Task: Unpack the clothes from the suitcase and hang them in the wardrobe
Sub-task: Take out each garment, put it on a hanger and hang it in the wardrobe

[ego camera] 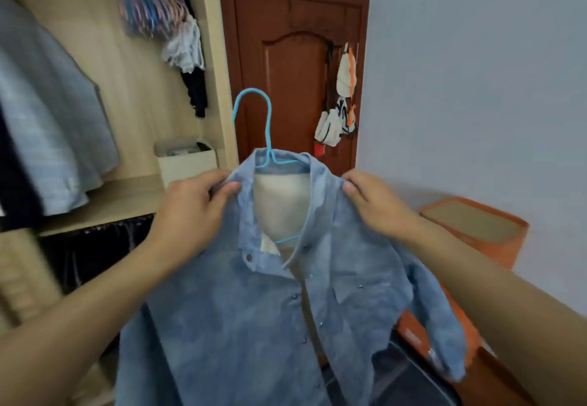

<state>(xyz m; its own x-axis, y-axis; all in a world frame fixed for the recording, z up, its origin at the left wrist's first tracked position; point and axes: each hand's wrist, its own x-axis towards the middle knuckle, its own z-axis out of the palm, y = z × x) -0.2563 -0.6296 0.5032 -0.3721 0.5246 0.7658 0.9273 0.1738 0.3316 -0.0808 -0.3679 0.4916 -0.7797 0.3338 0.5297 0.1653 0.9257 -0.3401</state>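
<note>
Brown door [292, 66] — bags [340, 97] hanging; orange box [476, 231].

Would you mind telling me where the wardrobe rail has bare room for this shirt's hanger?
The rail itself is barely visible. The open gap lies between the grey garments at left and the bunched empty hangers at upper right. It is crowded beyond those hangers, where the white and black clothes hang against the wardrobe side panel.

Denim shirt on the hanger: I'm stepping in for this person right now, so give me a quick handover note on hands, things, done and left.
Left hand pinches the denim shirt at its left shoulder; right hand pinches the other shoulder.
The blue hanger is already inside the collar, hook up and free.
The wardrobe stands open to the left, with clothes and spare hangers on its rail.
Done: shirt on hanger.
Left: hook it on the rail, then continue with the suitcase, which is not clearly in view.
</note>
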